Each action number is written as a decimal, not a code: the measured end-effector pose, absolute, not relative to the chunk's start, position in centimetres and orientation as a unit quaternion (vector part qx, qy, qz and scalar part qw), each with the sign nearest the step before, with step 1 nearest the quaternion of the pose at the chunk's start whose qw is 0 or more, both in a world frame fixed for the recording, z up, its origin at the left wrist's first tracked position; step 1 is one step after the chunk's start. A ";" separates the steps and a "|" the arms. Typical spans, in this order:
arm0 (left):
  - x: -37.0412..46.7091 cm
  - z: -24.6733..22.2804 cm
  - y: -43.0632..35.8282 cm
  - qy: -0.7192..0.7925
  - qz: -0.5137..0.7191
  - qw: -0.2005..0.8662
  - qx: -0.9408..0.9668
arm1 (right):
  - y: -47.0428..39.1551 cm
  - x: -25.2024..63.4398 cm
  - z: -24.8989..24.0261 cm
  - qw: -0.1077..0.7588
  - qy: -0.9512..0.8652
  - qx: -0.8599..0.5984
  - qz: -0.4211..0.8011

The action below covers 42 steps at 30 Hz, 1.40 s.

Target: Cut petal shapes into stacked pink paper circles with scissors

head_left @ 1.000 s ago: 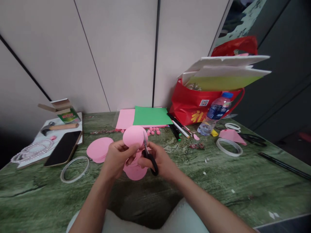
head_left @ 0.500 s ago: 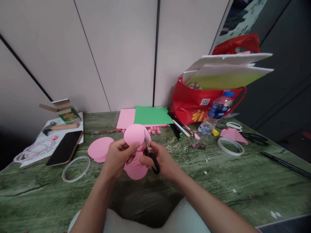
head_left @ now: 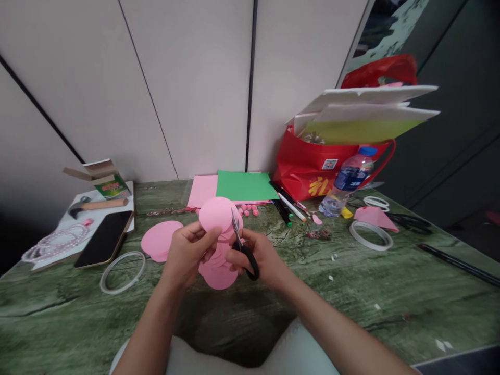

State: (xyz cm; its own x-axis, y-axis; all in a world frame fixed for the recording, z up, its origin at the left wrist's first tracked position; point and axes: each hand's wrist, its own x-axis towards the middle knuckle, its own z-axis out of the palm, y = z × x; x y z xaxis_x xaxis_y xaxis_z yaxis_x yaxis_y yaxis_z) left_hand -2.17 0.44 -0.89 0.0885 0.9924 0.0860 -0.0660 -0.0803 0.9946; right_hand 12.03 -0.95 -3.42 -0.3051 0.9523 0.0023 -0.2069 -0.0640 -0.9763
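Observation:
My left hand (head_left: 192, 247) pinches a round pink paper disc (head_left: 215, 213) between thumb and fingers, holding it up above the table. Scissors with black handles (head_left: 250, 261) are in my right hand (head_left: 255, 255), fingers closed round the loops. Their blades point up at the disc's right edge; whether they are apart is hard to tell. Beneath both hands lies a heap of pink paper discs (head_left: 219, 278), partly hidden by the fingers. Another stack of pink discs (head_left: 161, 239) rests to the left of my left hand.
Green and pink paper sheets (head_left: 242, 186) lie at the back, with pens (head_left: 291, 205) beside them. On the right stand a red bag (head_left: 297, 169) and a water bottle (head_left: 346, 185). Tape rolls (head_left: 122, 272), a phone (head_left: 103, 239), a hammer (head_left: 97, 204) and beads (head_left: 57, 244) are at the left.
The pink disc has risen slightly along with my left fingers. My right hand and the scissors have shifted only a little; everything else is where it was.

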 end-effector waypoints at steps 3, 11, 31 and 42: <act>-2.1 -0.7 0.3 0.423 0.523 0.533 0.513 | -1.0 12.1 -3.4 0.458 -0.508 -0.368 0.630; -2.0 -0.6 0.3 0.424 0.518 0.538 0.512 | -1.1 11.9 -3.7 0.447 -0.517 -0.358 0.636; -2.3 -0.8 0.3 0.456 0.492 0.507 0.542 | -0.9 12.2 -3.5 0.462 -0.522 -0.356 0.622; -2.4 -0.9 0.4 0.454 0.503 0.506 0.534 | -1.0 12.1 -3.5 0.458 -0.521 -0.374 0.615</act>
